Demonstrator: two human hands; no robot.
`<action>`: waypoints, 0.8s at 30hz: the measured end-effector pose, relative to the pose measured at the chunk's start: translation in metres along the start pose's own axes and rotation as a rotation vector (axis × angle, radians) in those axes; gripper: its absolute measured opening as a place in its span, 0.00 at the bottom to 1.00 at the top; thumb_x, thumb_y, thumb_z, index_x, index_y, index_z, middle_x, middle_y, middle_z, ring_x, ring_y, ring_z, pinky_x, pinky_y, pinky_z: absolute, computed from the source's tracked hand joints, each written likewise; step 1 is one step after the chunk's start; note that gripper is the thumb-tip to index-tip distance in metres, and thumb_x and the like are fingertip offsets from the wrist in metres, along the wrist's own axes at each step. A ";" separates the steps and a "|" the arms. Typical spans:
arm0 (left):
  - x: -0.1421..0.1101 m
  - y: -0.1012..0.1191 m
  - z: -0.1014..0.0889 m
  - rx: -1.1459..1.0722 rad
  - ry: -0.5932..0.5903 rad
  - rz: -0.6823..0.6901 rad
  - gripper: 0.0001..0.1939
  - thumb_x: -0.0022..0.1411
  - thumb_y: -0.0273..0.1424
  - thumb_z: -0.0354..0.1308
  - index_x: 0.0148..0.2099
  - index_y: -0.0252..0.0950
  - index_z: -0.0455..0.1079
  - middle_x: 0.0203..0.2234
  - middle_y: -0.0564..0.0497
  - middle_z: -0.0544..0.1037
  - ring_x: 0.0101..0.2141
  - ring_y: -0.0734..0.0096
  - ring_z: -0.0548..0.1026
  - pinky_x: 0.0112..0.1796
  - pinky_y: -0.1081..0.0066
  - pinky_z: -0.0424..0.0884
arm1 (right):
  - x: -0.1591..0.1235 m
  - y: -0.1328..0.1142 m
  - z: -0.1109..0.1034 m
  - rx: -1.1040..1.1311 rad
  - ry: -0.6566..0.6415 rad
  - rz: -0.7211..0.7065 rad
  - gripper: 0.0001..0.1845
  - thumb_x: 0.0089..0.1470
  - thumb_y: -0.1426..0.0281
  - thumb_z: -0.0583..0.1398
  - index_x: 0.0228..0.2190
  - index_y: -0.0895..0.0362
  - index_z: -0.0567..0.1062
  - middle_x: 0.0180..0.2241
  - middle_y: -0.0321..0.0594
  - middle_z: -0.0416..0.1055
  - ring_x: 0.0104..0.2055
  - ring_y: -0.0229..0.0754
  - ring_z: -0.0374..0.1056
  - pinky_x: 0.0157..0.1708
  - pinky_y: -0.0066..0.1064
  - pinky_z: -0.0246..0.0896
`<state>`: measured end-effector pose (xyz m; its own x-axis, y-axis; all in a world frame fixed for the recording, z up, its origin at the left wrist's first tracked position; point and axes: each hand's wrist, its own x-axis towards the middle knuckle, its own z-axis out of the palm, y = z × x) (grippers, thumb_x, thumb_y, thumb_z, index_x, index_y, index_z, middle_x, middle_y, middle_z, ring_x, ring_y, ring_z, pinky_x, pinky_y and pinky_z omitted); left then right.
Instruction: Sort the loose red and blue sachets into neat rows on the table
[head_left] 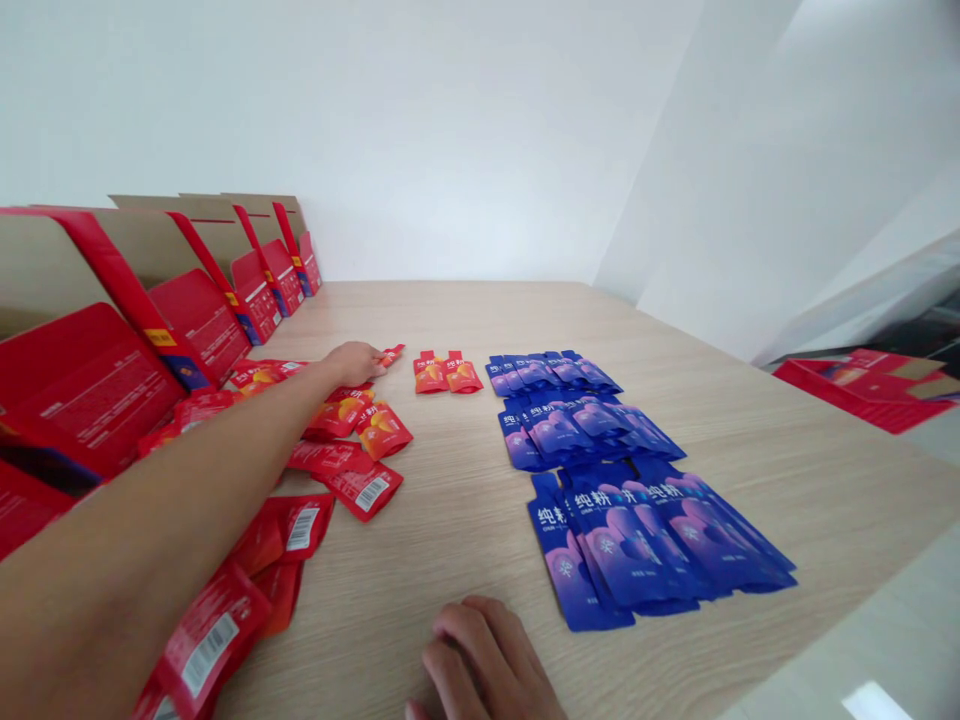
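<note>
My left hand (354, 364) reaches out over a loose pile of red pouches (365, 488). Its fingers are closed on the edge of one small red pouch (392, 354) at the far side of the pile. To the right of that hand, two red pouches (448, 372) lie side by side, face up, with orange fruit printed on them. Close to me, my right hand (489, 660) rests on the table with its fingers loosely bent and no item in it. Blue-purple pouches (626, 545) lie overlapped in three rows on the right.
Open red cartons (202, 320) with brown insides stand in a row along the left, beside the red pile. The light wood table (450, 520) meets a white wall (480, 140) at the back. Off its right edge sits a red box (862, 390).
</note>
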<state>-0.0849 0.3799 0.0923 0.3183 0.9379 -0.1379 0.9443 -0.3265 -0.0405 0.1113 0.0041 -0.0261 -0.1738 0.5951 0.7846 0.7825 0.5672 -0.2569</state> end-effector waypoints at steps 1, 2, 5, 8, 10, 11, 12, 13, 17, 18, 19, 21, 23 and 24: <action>0.002 0.004 0.002 -0.001 0.014 -0.011 0.23 0.75 0.46 0.61 0.62 0.36 0.75 0.59 0.41 0.79 0.58 0.53 0.78 0.61 0.47 0.74 | -0.001 0.000 0.003 -0.003 0.058 0.012 0.10 0.69 0.67 0.55 0.32 0.54 0.69 0.33 0.40 0.71 0.34 0.46 0.70 0.33 0.37 0.70; 0.004 0.007 0.004 -0.001 0.026 -0.018 0.23 0.75 0.47 0.61 0.61 0.36 0.76 0.58 0.41 0.80 0.58 0.53 0.78 0.61 0.47 0.73 | -0.002 -0.001 0.005 -0.004 0.089 0.019 0.12 0.70 0.67 0.53 0.32 0.54 0.68 0.33 0.40 0.70 0.34 0.46 0.70 0.33 0.37 0.70; 0.008 0.018 0.008 0.001 0.040 -0.021 0.23 0.75 0.48 0.61 0.59 0.36 0.77 0.57 0.42 0.81 0.58 0.54 0.79 0.60 0.49 0.73 | -0.004 -0.001 0.008 0.002 0.001 0.004 0.10 0.70 0.67 0.55 0.34 0.54 0.70 0.34 0.41 0.71 0.36 0.46 0.71 0.35 0.37 0.71; 0.007 0.024 0.009 0.005 0.031 -0.010 0.22 0.75 0.48 0.61 0.57 0.36 0.77 0.55 0.43 0.81 0.56 0.54 0.79 0.59 0.50 0.75 | -0.005 -0.003 0.012 0.002 0.049 0.029 0.10 0.69 0.67 0.55 0.34 0.54 0.70 0.34 0.43 0.71 0.37 0.47 0.70 0.35 0.38 0.71; 0.004 0.025 0.010 0.004 0.025 -0.007 0.22 0.75 0.48 0.61 0.58 0.35 0.77 0.55 0.42 0.81 0.55 0.55 0.80 0.58 0.50 0.76 | -0.005 -0.005 0.016 -0.001 0.155 0.056 0.13 0.70 0.66 0.52 0.32 0.54 0.70 0.33 0.43 0.70 0.36 0.48 0.69 0.34 0.39 0.70; 0.002 0.026 0.010 0.003 0.023 -0.008 0.22 0.75 0.48 0.61 0.58 0.36 0.76 0.55 0.42 0.81 0.55 0.55 0.80 0.58 0.50 0.76 | -0.005 -0.006 0.018 0.003 0.183 0.063 0.15 0.71 0.66 0.51 0.32 0.54 0.70 0.32 0.44 0.70 0.36 0.48 0.68 0.34 0.39 0.69; 0.000 0.027 0.010 0.000 0.021 -0.010 0.22 0.75 0.48 0.61 0.59 0.36 0.76 0.55 0.42 0.81 0.55 0.55 0.80 0.58 0.50 0.76 | -0.005 -0.007 0.020 0.007 0.190 0.068 0.16 0.71 0.66 0.50 0.32 0.54 0.70 0.32 0.44 0.70 0.35 0.48 0.68 0.34 0.39 0.69; -0.003 0.028 0.010 -0.005 0.021 -0.012 0.23 0.75 0.48 0.61 0.59 0.36 0.76 0.55 0.42 0.81 0.55 0.55 0.80 0.58 0.50 0.76 | -0.005 -0.008 0.021 0.011 0.184 0.072 0.17 0.72 0.66 0.50 0.32 0.54 0.70 0.32 0.43 0.71 0.35 0.48 0.68 0.34 0.39 0.68; -0.013 0.035 0.010 -0.024 0.025 -0.015 0.23 0.75 0.48 0.61 0.60 0.36 0.76 0.56 0.42 0.80 0.56 0.55 0.80 0.58 0.49 0.76 | -0.007 -0.009 0.022 0.018 0.150 0.077 0.14 0.71 0.67 0.51 0.33 0.54 0.70 0.33 0.43 0.71 0.36 0.48 0.69 0.35 0.39 0.69; -0.016 0.037 0.011 -0.028 0.028 -0.016 0.24 0.75 0.49 0.60 0.60 0.36 0.76 0.56 0.41 0.80 0.56 0.55 0.80 0.59 0.49 0.76 | -0.007 -0.008 0.021 0.017 0.144 0.075 0.12 0.69 0.67 0.52 0.33 0.54 0.71 0.34 0.43 0.71 0.37 0.48 0.70 0.36 0.39 0.70; -0.018 0.039 0.011 -0.032 0.032 -0.018 0.24 0.75 0.49 0.60 0.60 0.36 0.76 0.56 0.41 0.81 0.56 0.55 0.80 0.59 0.49 0.76 | -0.007 -0.008 0.019 0.013 0.146 0.072 0.10 0.68 0.67 0.53 0.34 0.54 0.71 0.34 0.43 0.71 0.37 0.48 0.70 0.37 0.39 0.71; -0.021 0.043 0.012 -0.040 0.039 -0.023 0.25 0.75 0.50 0.60 0.61 0.36 0.76 0.57 0.41 0.81 0.56 0.54 0.80 0.59 0.48 0.75 | -0.004 -0.004 0.011 0.000 0.113 0.041 0.06 0.65 0.67 0.56 0.35 0.54 0.70 0.35 0.43 0.72 0.38 0.48 0.71 0.38 0.38 0.72; -0.024 0.045 0.012 -0.049 0.044 -0.023 0.26 0.75 0.50 0.59 0.62 0.36 0.75 0.57 0.41 0.80 0.57 0.54 0.80 0.60 0.48 0.75 | 0.002 -0.001 0.002 -0.008 0.035 -0.029 0.04 0.63 0.67 0.59 0.35 0.54 0.71 0.36 0.43 0.73 0.38 0.47 0.72 0.37 0.35 0.74; -0.025 0.046 0.011 -0.053 0.045 -0.022 0.26 0.75 0.50 0.59 0.63 0.36 0.75 0.58 0.41 0.80 0.57 0.54 0.79 0.60 0.48 0.75 | 0.005 0.001 -0.002 -0.009 -0.001 -0.059 0.04 0.63 0.68 0.60 0.36 0.55 0.71 0.36 0.42 0.73 0.37 0.46 0.72 0.37 0.34 0.74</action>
<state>-0.0503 0.3396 0.0827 0.3001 0.9493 -0.0931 0.9537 -0.3006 0.0092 0.1127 0.0065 -0.0210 -0.2202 0.5610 0.7980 0.7759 0.5966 -0.2052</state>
